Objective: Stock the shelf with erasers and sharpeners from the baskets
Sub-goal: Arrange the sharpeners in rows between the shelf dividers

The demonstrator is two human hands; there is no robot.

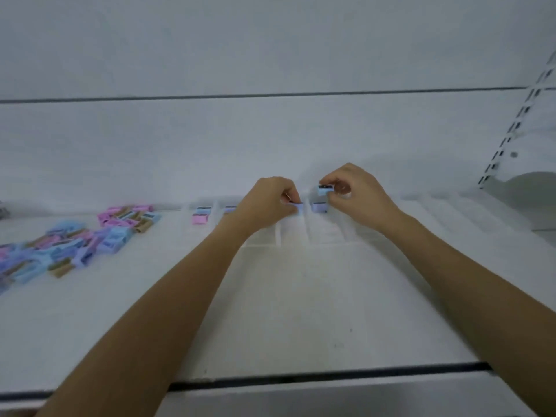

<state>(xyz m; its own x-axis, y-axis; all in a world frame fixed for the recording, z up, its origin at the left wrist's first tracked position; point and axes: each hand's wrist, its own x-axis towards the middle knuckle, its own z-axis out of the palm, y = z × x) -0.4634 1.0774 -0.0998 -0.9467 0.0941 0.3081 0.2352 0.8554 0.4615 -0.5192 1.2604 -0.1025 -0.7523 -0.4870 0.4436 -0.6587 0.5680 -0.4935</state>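
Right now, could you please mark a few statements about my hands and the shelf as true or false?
1. The right hand pinches a light blue piece. True.
2. The loose pile of coloured pieces lies at the right end of the shelf. False: it lies on the left.
3. The left hand rests flat and empty. False: its fingers pinch a small piece at the back dividers.
4. A pink piece sits at the back of the shelf, to the left of the left hand. True.
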